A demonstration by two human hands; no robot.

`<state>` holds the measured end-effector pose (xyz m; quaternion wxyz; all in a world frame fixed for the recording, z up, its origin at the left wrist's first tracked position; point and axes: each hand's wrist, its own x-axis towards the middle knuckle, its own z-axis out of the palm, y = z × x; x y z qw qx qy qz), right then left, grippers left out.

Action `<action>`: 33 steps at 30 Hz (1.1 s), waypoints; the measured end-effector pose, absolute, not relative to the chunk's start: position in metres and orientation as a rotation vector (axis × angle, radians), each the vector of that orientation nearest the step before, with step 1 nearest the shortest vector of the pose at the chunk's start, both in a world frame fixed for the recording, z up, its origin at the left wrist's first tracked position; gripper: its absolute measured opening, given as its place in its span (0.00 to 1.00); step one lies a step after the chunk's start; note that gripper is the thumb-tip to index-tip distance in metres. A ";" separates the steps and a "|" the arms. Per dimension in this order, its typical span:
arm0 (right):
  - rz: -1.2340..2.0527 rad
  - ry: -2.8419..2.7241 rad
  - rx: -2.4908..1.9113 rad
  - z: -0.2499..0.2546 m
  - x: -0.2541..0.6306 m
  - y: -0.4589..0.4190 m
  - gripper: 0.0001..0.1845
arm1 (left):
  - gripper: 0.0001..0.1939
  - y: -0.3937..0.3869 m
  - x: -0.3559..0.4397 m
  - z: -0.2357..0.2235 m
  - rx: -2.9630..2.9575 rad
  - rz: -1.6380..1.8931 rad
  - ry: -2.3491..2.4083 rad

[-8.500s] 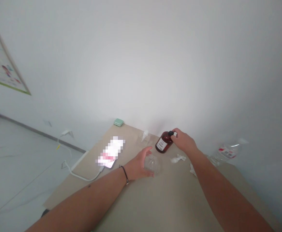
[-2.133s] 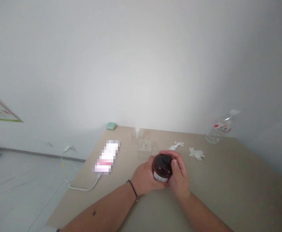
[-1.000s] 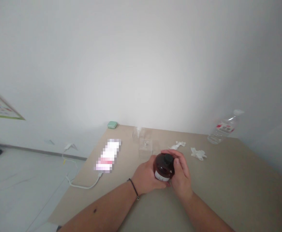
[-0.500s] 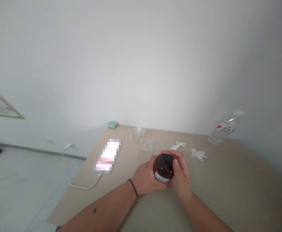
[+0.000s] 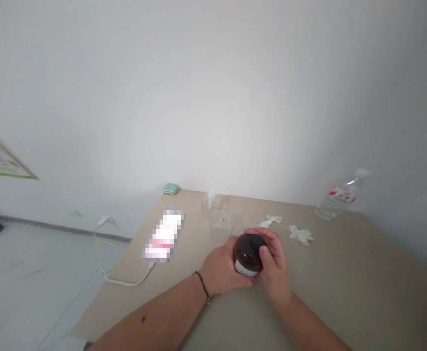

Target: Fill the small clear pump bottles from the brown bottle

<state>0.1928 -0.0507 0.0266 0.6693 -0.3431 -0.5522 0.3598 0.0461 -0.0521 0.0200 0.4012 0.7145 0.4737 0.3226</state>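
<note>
Dark brown bottle [image 5: 247, 254] sits between my two hands, just above or on the tan tabletop [image 5: 345, 278] – I can't tell whether its base touches. Its white label faces me, black cap up. My left hand [image 5: 220, 269] is closed around its side; my right hand [image 5: 274, 265] curls over the shoulder and cap. Both have firm hold of it. The smooth wall worries me: a slack grip could let it slide and knock the clear container [image 5: 222, 225] just beyond, or the second clear container [image 5: 209, 204] behind that. Tissue scraps [image 5: 270, 221] lie nearby – farther off, a phone [image 5: 164, 236] on its white cable [image 5: 125, 282] and a water bottle [image 5: 339, 200].
</note>
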 end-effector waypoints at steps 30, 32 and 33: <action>0.773 -1.274 -0.828 0.029 0.194 -0.051 0.14 | 0.41 -0.052 0.046 0.021 1.795 0.822 1.181; 0.781 -1.242 -0.854 0.029 0.194 -0.051 0.14 | 0.41 -0.052 0.046 0.021 1.797 0.824 1.187; 0.787 -1.236 -0.859 0.029 0.194 -0.051 0.15 | 0.41 -0.052 0.046 0.021 1.798 0.822 1.192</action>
